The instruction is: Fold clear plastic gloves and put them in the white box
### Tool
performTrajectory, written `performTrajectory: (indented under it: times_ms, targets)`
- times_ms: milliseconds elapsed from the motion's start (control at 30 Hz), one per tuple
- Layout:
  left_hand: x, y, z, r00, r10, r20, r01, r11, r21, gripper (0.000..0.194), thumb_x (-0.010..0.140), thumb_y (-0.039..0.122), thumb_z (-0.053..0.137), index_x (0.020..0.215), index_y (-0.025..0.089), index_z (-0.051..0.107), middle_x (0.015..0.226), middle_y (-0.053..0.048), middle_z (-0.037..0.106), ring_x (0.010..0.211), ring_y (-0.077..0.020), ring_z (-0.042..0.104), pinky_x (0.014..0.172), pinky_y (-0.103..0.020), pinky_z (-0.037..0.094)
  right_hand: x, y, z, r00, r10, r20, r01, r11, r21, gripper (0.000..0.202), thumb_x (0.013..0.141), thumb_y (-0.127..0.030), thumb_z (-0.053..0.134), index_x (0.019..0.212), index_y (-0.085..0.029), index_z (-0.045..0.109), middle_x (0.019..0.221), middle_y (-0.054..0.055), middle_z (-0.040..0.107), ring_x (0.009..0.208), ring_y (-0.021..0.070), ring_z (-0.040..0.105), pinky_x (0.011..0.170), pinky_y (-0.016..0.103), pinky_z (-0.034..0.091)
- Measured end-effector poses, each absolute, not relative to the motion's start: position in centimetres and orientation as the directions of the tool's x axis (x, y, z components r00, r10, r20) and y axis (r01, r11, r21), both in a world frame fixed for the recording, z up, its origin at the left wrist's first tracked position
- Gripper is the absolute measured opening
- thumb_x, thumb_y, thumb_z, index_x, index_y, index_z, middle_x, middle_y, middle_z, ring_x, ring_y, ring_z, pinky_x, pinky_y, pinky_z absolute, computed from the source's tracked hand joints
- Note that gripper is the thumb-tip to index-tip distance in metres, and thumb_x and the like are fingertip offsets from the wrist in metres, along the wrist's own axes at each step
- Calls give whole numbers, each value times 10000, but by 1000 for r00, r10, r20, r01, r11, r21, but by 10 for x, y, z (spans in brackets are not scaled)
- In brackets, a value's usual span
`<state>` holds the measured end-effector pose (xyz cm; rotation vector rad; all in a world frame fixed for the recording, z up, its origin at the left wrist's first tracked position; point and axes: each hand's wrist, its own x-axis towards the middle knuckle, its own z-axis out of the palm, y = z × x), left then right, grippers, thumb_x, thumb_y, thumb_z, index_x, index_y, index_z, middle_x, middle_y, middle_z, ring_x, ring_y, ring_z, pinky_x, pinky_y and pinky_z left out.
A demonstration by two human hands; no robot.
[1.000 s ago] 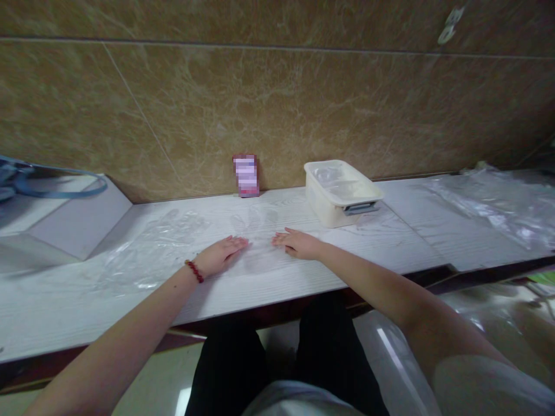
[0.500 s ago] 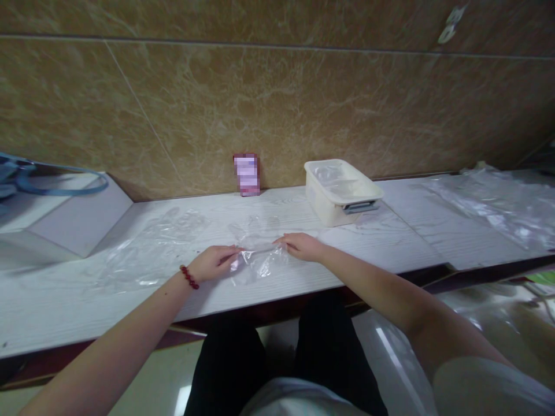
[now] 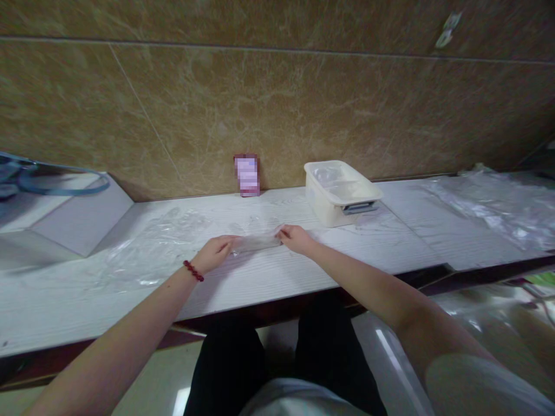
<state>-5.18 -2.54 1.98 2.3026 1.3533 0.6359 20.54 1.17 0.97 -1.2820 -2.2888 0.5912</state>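
Left fingers point(image 3: 226, 241) pinched on the left end of the film point(image 3: 259, 240), right fingers point(image 3: 284, 233) pinched on its right end. Film is clear, bunched to a narrow strip spanning the gap between my hands, mid-bench point(image 3: 381, 248). Can't tell if its underside touches the bench. Red beads point(image 3: 193, 271) on my left wrist. Tub point(image 3: 318, 202): off-white, no lid on, far and right of my right fingers, grey latch point(image 3: 361, 208) at its near end, clear plastic inside. Red-edged slab point(image 3: 248, 175) stands at the far edge against the wall point(image 3: 277, 110), front blurred out. Loose clear sheets point(image 3: 150, 248) lie flat left of my left hand; bigger clear heap point(image 3: 498, 202) at far right. White box point(image 3: 82, 222) at left, blue strap point(image 3: 65, 189) on top.
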Motion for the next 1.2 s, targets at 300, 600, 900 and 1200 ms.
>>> performTrajectory:
  times_ms: [300,600,900,1200]
  targets:
    - [-45,-9,13,95,995,1,536,-53,842,488,677,538,480,943,154,623,879,-61,653,719,-168,576,607,-249,436,189,30,22,-219,971,99,736,231,-636,158,716,-237,484,809,-170,593,823,30,638,733,121,561,630,202,397]
    - [-33,7,17,-173,985,-23,299,75,951,308,586,395,589,769,147,601,660,-3,590,567,-106,500,504,-206,352,180,46,26,-159,987,22,773,138,-619,188,706,-261,482,823,-172,599,829,26,639,750,127,564,632,204,396]
    - [-32,17,9,-262,959,-108,357,200,912,202,573,348,517,574,154,571,517,-8,538,470,-116,463,424,-220,303,176,54,25,-149,985,-86,828,77,-556,185,698,-240,458,665,-154,619,604,25,629,593,119,571,545,189,379]
    - [-27,26,9,-408,913,6,562,246,790,184,588,336,472,602,171,550,547,-5,534,531,-144,487,465,-238,327,171,56,22,-67,996,54,803,86,-589,157,652,-243,526,768,-178,610,818,34,639,745,127,564,615,185,392]
